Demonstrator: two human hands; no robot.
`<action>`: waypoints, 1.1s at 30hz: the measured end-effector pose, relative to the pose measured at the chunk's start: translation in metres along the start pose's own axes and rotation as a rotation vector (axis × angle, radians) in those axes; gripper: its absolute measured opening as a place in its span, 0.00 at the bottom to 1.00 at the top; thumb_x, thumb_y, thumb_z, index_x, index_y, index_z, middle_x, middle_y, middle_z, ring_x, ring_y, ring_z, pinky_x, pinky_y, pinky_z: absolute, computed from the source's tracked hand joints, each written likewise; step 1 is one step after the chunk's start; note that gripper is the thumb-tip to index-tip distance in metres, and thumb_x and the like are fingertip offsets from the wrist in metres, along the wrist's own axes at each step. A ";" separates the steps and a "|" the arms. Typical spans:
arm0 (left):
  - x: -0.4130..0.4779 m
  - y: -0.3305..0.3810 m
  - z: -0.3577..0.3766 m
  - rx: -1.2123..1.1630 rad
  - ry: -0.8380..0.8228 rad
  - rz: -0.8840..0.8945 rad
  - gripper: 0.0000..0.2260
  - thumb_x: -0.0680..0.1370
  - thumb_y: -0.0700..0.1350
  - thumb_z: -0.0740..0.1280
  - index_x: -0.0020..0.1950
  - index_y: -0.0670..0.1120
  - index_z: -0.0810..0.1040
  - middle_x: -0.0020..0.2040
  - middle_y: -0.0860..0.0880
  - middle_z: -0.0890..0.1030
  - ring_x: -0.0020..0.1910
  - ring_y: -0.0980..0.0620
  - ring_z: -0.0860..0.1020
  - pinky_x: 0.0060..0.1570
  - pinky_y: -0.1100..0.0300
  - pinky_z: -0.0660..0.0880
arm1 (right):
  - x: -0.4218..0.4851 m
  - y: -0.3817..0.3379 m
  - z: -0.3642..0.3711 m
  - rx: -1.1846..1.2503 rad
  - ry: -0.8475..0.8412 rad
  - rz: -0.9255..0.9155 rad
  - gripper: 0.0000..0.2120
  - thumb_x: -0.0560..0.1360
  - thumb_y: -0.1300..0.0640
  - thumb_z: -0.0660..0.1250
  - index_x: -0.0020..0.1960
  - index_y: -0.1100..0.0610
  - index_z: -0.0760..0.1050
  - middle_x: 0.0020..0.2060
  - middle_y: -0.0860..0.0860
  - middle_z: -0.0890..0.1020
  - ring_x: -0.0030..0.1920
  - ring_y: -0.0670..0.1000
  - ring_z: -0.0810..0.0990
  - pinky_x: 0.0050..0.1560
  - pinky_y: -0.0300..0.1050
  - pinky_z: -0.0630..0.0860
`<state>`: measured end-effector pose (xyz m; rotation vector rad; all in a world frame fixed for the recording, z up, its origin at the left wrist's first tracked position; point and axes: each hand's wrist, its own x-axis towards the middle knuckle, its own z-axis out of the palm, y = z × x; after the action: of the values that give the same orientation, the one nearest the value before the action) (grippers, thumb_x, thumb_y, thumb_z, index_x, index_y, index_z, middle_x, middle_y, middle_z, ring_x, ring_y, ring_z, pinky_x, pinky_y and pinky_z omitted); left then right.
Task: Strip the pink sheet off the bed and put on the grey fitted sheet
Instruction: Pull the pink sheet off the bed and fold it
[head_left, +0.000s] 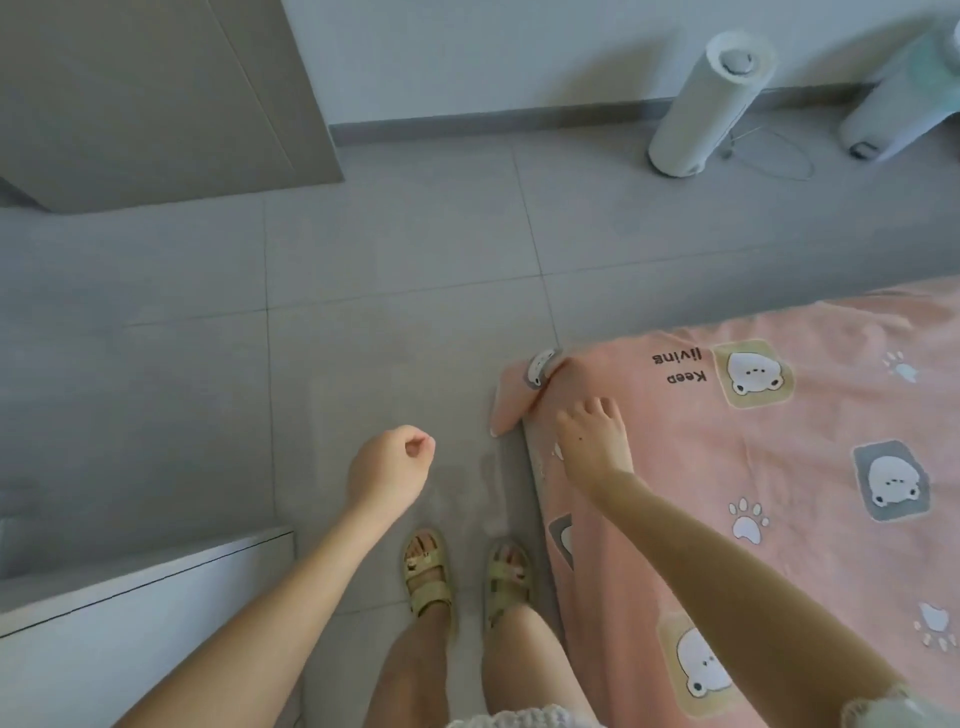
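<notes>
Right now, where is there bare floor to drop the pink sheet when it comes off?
The widest bare floor lies between the grey panel, the wall and the corner of the pink sheet. It is crowded along that wall around the tall white appliance and the pale appliance, and tight beside the feet.

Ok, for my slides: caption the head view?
Right hand on the pink sheet near its corner; left hand curled, empty.

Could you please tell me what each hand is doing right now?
Left hand: closed, empty.
Right hand: open, resting on the pink sheet.
</notes>
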<state>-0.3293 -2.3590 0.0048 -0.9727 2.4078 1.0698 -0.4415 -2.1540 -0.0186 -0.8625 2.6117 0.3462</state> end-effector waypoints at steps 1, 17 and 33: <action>0.017 -0.002 0.003 0.014 0.000 -0.011 0.09 0.79 0.46 0.63 0.52 0.46 0.81 0.50 0.51 0.83 0.52 0.48 0.79 0.50 0.57 0.74 | 0.025 -0.001 0.008 -0.047 -0.026 -0.019 0.06 0.69 0.62 0.69 0.45 0.56 0.77 0.42 0.53 0.79 0.48 0.58 0.76 0.56 0.52 0.69; 0.165 0.002 0.078 0.024 -0.116 -0.055 0.11 0.77 0.50 0.65 0.57 0.49 0.80 0.55 0.53 0.81 0.57 0.52 0.77 0.52 0.60 0.69 | 0.219 0.027 0.045 0.401 -0.288 0.149 0.10 0.74 0.59 0.61 0.36 0.53 0.75 0.27 0.46 0.70 0.37 0.53 0.72 0.43 0.45 0.62; 0.223 0.090 0.010 0.023 -0.458 0.391 0.05 0.77 0.42 0.67 0.49 0.47 0.83 0.43 0.51 0.84 0.44 0.50 0.80 0.45 0.59 0.70 | 0.114 0.105 -0.080 1.228 -0.048 0.473 0.11 0.75 0.61 0.68 0.35 0.51 0.79 0.33 0.52 0.80 0.37 0.52 0.72 0.40 0.43 0.65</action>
<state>-0.5510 -2.4091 -0.0750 -0.2060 2.2521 1.2278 -0.6116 -2.1581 0.0181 0.1831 2.2827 -1.0134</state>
